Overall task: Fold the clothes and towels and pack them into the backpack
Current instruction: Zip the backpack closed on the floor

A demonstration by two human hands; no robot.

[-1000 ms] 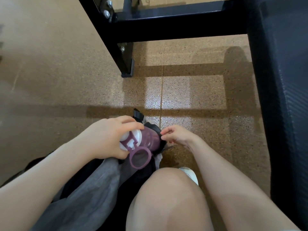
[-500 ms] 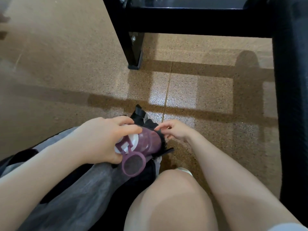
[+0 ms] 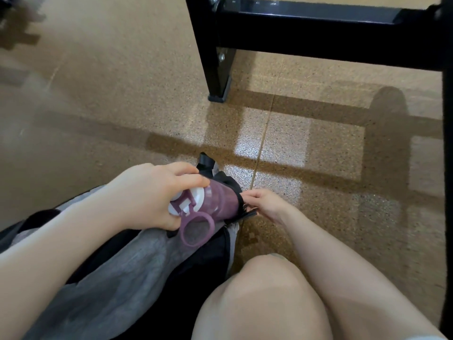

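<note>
1. Where the backpack [image 3: 137, 273] lies across the lower left of the view, we see a black and grey fabric body on the speckled floor, running from the bottom left corner up to the middle of the frame.
2. At its far end we find a black side pocket [image 3: 232, 190], with the purple bottle [image 3: 215, 200] lying tilted and its base end inside that pocket.
3. The bottle's white lid and purple carry ring [image 3: 197, 229] point back toward us, outside the pocket.
4. Our left hand [image 3: 152, 195] wraps the lid end of the bottle, fingers curled over the top and thumb beneath.
5. Our right hand [image 3: 266, 204] sits just right of the pocket, fingertips pinching its black edge where the bottle enters.
6. A thin black strap end [image 3: 248, 214] sticks out below that hand, touching the pocket.
7. We cannot see folded clothes or towels clearly; the backpack's inside is hidden.
8. A bare knee [image 3: 264, 298] rises at the bottom centre, just beside the backpack.
9. Further out, a black metal frame leg [image 3: 215, 57] stands on the tan floor [image 3: 110, 94], well apart from the hands, with a crossbar running right along the top.
</note>
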